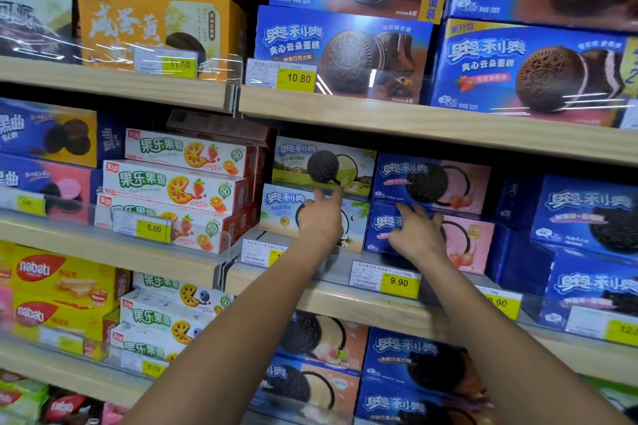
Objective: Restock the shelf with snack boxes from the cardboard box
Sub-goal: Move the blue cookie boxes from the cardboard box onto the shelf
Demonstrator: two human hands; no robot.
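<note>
Head view: your left hand (319, 217) rests straight-fingered, ungripping, on the pale coconut box (279, 217), up-left of the 9.90 price tag (399, 282). Your right hand (416, 235) lies spread on the strawberry box (476, 241) just above that tag. Both palms are hidden.

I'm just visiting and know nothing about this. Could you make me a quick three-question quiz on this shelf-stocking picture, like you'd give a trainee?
1. True or false: the right hand touches a yellow nabati box.
2. The price tag just below the right hand reads: A 5.00, B 9.90, C 10.80.
3. Which box does the left hand mainly cover?
Key: 1 false, it rests on the lower blue-and-pink Oreo box. 2 B. 3 The pale-blue Oreo box, under the green Oreo box.
</note>
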